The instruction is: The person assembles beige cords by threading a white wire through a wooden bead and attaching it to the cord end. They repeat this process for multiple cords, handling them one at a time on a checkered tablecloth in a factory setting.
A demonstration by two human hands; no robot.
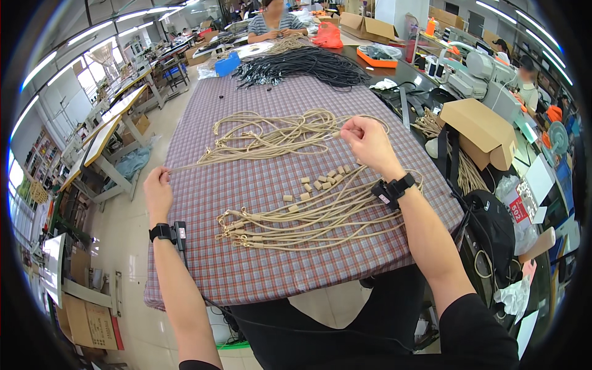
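My left hand (159, 187) is closed at the table's left edge, pinching the end of a tan cord (203, 163) that runs rightward into a loose pile. Over the right end of that pile (290, 131), the fingertips of my right hand (370, 143) are pressed together on a cord too. Metal clasps show at the pile's left ends. Nearer to me lies a row of tan cords (327, 229) with brass-coloured clasps (229, 226) on their left ends. Between the two groups several small tan cylindrical pieces (318, 184) are scattered.
A plaid cloth (259, 277) covers the table. At its far end lie a heap of black cords (302, 65) and a blue box (227, 63), with a person (277, 24) seated beyond. An open cardboard box (480, 132) and a black bag (488, 225) stand at the right.
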